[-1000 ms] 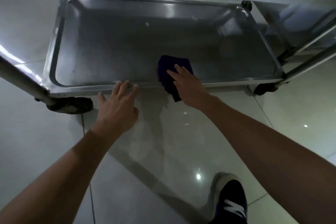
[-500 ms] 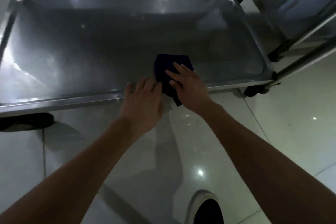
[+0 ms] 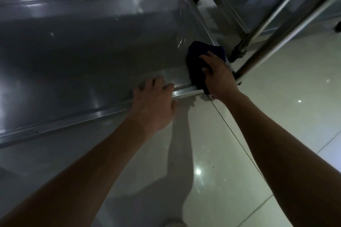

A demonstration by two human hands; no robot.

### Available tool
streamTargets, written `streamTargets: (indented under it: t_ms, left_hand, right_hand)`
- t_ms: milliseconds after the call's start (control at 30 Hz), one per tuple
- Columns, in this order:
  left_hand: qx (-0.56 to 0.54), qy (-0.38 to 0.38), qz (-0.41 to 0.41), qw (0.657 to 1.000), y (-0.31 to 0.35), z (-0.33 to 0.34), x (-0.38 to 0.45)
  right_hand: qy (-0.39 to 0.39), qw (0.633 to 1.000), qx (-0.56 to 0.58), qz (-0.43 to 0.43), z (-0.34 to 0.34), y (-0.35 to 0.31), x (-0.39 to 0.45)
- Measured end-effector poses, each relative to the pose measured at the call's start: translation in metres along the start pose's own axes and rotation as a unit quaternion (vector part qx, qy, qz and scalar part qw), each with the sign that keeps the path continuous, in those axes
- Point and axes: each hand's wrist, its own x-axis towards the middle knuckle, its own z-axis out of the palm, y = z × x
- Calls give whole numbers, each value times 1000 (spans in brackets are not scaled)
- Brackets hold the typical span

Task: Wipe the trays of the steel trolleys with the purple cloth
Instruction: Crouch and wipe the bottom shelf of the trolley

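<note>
Shiny floor tiles (image 3: 276, 116) are seen under a steel trolley w/ a low tray (image 3: 73, 51). On the left, the tray's front rim is touched by the left hand (image 3: 154, 105), fingers straight & close together. On the right, the purple cloth (image 3: 201, 61) is pressed into the tray's front right corner by the right hand (image 3: 218, 77), fingers flat & a bit spread. Nothing else is held in the tray. Wiping looks partly done; how much is left can't be told.

I note the tray (image 3: 77, 57): brushed steel, smooth, dull sheen with streaky glare. Purple cloth (image 3: 199, 59): soft, matt fabric. Trolley posts (image 3: 276, 16): polished metal. Floor tiles (image 3: 276, 116): glossy, reflective.
</note>
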Motion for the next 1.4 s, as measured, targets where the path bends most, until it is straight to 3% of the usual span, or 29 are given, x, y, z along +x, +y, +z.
streamTargets:
  t_ms: [167, 300, 633, 833, 1100, 1400]
  left_hand:
    - [-32, 21, 27, 999, -20, -3, -7]
    - [-33, 65, -10, 997, -63, -11, -26]
    - [-10, 78, -189, 979, -208, -43, -112]
    - [-27, 13, -172, 985, -236, -45, -144]
    - [-16, 38, -175, 984, -216, -40, -124]
    - [-18, 44, -81, 996, -137, -21, -39]
  right_hand:
    - [3, 997, -76, -8, 10, -8, 14]
    - [-45, 995, -82, -36, 27, -36, 20]
    - [-165, 960, -99, -201, 143, -219, 1]
    - [-218, 929, -92, -284, 182, -297, -20]
    - [-183, 936, -74, -293, 177, -270, -14]
    - [-105, 976, -72, -176, 101, -138, 38]
